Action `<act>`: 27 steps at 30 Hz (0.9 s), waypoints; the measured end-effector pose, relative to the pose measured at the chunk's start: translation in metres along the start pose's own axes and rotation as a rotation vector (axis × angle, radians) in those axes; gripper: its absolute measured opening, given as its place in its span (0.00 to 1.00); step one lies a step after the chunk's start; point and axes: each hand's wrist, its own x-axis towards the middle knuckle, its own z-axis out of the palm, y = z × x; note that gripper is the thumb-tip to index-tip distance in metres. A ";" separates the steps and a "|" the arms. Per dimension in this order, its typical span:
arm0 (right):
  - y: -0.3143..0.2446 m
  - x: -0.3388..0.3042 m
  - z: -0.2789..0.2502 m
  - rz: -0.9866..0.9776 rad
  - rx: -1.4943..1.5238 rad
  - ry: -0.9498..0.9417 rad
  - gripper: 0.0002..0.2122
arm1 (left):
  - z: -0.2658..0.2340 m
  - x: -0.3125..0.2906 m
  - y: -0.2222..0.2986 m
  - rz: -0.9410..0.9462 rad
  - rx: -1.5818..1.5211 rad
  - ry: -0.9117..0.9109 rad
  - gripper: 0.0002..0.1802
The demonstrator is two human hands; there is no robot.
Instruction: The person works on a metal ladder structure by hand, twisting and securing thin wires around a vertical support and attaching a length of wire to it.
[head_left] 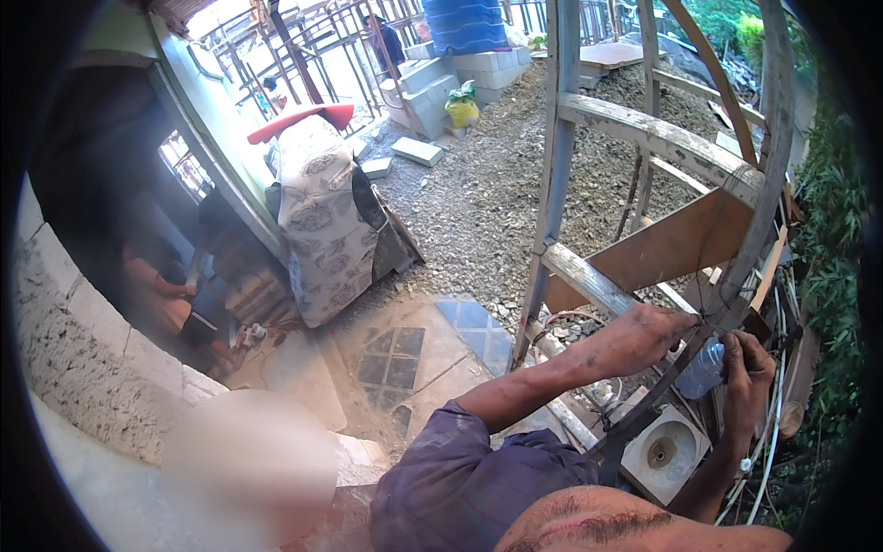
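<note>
Clear bottle held slantwise against the ladder joint

A clear plastic bottle is seen right of centre in the lower half of the frame, just below a joint of the wooden ladder. Its long axis is tilted: one end is directed to the upper right, toward the fingertips of the right hand, and the other to the lower left. Which end carries the mouth cannot be told.

The bottle is touched along its right side by the right hand, whose fingers are bent and raised; whether it is firmly gripped cannot be told. The left hand is placed at the joint, above and to the left of the bottle, with its fingers curled in toward the wood; what is pinched there cannot be made out. The left forearm is stretched from lower centre toward the upper right.

Behind the ladder, a brown board is leaned at a slant, its long axis rising to the right. Below the bottle, a pale basin with a round drain is seen. The right edge is filled by green foliage. Gravel is spread across the upper centre, beside a patterned cover topped by a red object.
</note>
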 end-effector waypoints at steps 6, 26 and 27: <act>-0.060 -0.039 0.028 -0.431 -0.250 -0.072 0.03 | 0.036 0.003 -0.004 0.032 -0.184 0.080 0.22; -0.023 -0.068 0.045 -0.284 -0.349 -0.228 0.10 | 0.007 0.000 0.030 -0.245 -0.270 0.059 0.22; -0.028 -0.067 0.041 -0.309 -0.314 -0.257 0.10 | 0.006 -0.002 0.026 -0.222 -0.290 0.069 0.20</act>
